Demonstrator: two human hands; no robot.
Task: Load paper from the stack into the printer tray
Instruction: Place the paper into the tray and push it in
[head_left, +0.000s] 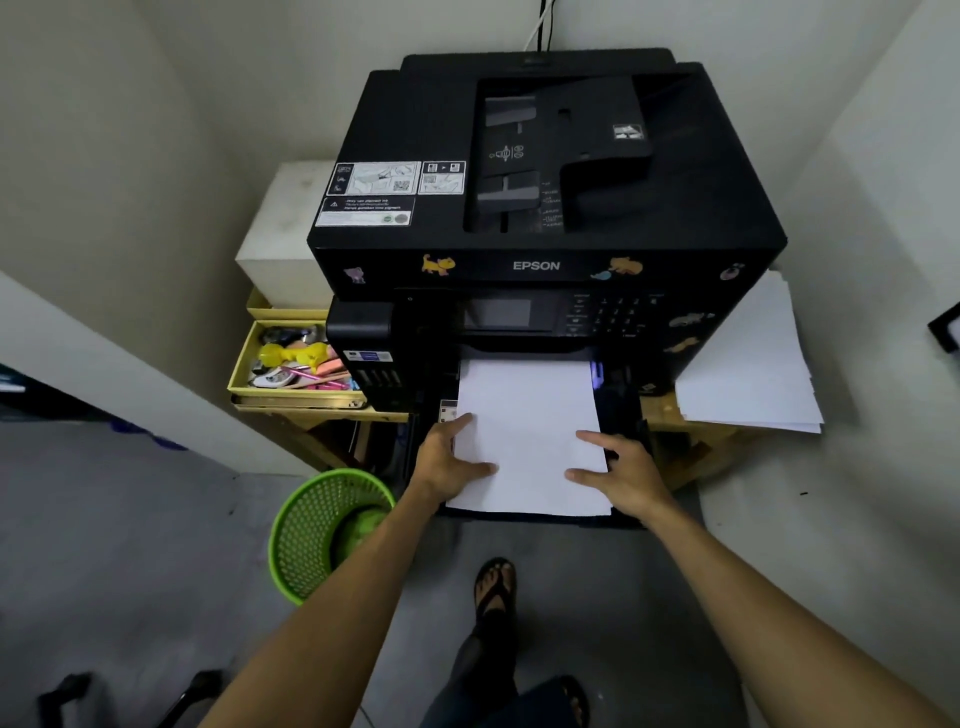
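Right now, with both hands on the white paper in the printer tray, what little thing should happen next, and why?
Probably press the white sheets of paper flat and nudge them further in. The left hand and right hand rest on them with fairly straight fingers, and the sheets look slightly askew in the pulled-out black printer tray, their near edge reaching its front.

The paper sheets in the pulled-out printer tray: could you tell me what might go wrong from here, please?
1. The paper sheets lie slightly askew in the printer tray, so they might feed crooked or jam.
2. The left hand and right hand press only the near part; the far edge could buckle under the Epson printer.
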